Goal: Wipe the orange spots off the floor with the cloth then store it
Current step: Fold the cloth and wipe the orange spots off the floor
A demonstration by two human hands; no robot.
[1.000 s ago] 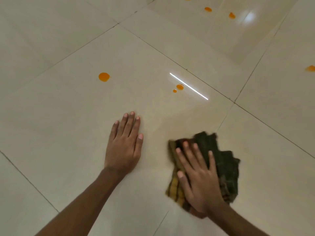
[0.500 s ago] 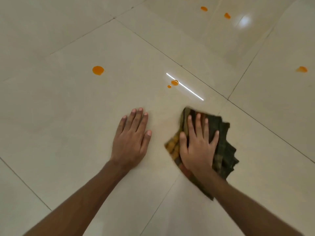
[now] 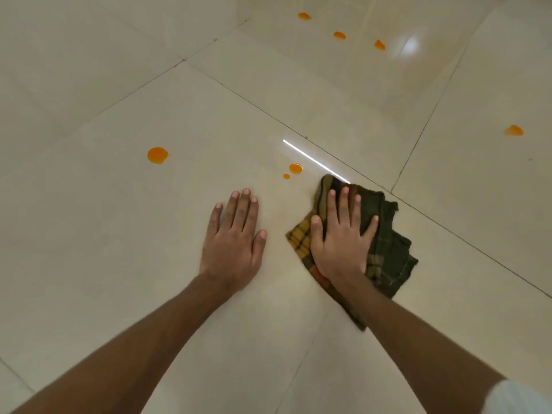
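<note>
Pressing the cloth (image 3: 385,246) flat under the right hand (image 3: 340,240), fingers spread; left hand (image 3: 234,243) braces on the floor (image 3: 89,234), fingers together. Head view: nearest orange spots (image 3: 295,168) sit just beyond the cloth's front-left edge, so I'd push forward-left, keeping the palm flat. Glossy pale tile with dark grout lines; more spots farther off.

Both my forearms are bare from the wrists back to the lower edge of the view, with no watch, band or ring on either one. My left hand (image 3: 232,243) and my right hand (image 3: 340,240) show short, plain, unpainted nails. Down at five o'clock, by my right upper arm, a bit of pale, whitish sleeve (image 3: 518,398) shows, blurred at the frame corner, so I can't tell the fabric
</note>
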